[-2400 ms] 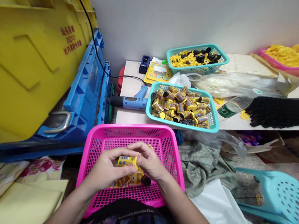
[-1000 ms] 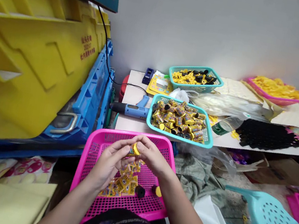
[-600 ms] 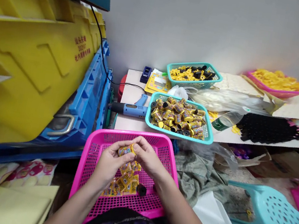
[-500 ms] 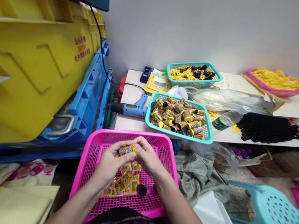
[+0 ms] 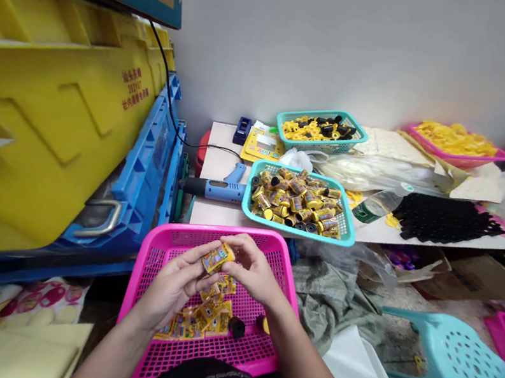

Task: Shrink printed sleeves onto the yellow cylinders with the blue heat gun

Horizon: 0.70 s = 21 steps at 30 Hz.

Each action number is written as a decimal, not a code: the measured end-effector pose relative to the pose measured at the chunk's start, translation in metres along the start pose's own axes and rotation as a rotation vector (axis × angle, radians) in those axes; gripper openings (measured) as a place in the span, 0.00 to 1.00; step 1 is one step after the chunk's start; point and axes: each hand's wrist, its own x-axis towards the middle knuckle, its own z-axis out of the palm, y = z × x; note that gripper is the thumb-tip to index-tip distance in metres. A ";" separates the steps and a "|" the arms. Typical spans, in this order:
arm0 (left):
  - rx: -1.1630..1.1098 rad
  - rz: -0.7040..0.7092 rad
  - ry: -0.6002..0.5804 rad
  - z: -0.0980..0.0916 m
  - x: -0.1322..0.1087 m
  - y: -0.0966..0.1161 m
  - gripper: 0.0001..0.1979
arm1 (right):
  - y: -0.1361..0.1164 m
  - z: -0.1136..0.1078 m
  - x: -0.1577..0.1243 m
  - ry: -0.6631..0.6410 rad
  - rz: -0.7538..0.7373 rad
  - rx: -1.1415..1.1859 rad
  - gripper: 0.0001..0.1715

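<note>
Nearest, both hands work over the pink basket (image 5: 187, 234), which sits in the person's lap. Left hand (image 5: 174, 279) and right hand (image 5: 252, 273) meet above the basket's middle, fingertips of both pinched together on one small yellow roll (image 5: 217, 258). The roll is held up off the basket floor and tilted, with its yellow end towards the right hand.

Inside the basket, under the hands, lies a loose heap of yellow labels (image 5: 202, 316). Just right of the heap are a black cap (image 5: 236, 327) and a yellow cap (image 5: 264, 324), close to the right wrist.

Right of the basket there is grey cloth (image 5: 332, 292) on the floor, and further right a teal stool (image 5: 461, 359).

Left of the basket a blue crate (image 5: 152, 153) leans, with a yellow crate (image 5: 42, 115) beyond it.

Behind the basket is a low table (image 5: 210, 211). On it, straight behind, a teal basket (image 5: 296, 230) is full of finished yellow rolls, with a blue heat gun (image 5: 218, 188) just to its left. Behind and right of the pink basket are a bottle (image 5: 376, 204) on its side and black trays (image 5: 451, 219).

Furthest back are a second teal basket (image 5: 322, 146) of yellow and black parts and, far right, a pink tray (image 5: 460, 160) of yellow parts.
</note>
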 end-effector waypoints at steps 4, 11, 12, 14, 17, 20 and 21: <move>-0.015 0.004 0.075 -0.001 0.003 -0.001 0.20 | 0.003 0.003 0.002 -0.048 0.022 0.075 0.27; -0.056 -0.014 0.139 0.000 0.006 -0.005 0.22 | 0.009 0.008 0.001 -0.015 0.008 0.040 0.29; -0.061 -0.016 0.139 -0.001 0.007 -0.005 0.22 | 0.008 0.008 0.000 -0.011 -0.002 0.003 0.29; -0.064 -0.019 0.122 -0.003 0.009 -0.005 0.22 | 0.002 0.005 0.003 -0.009 -0.028 -0.108 0.30; -0.014 -0.011 0.069 -0.006 0.012 -0.005 0.26 | -0.018 -0.015 0.026 0.055 -0.101 -0.357 0.28; 0.086 0.008 0.039 -0.010 0.013 -0.005 0.31 | -0.051 -0.053 0.076 0.309 -0.196 -0.616 0.28; 0.113 0.016 0.041 -0.012 0.014 -0.006 0.31 | -0.062 -0.069 0.096 0.407 -0.205 -0.691 0.29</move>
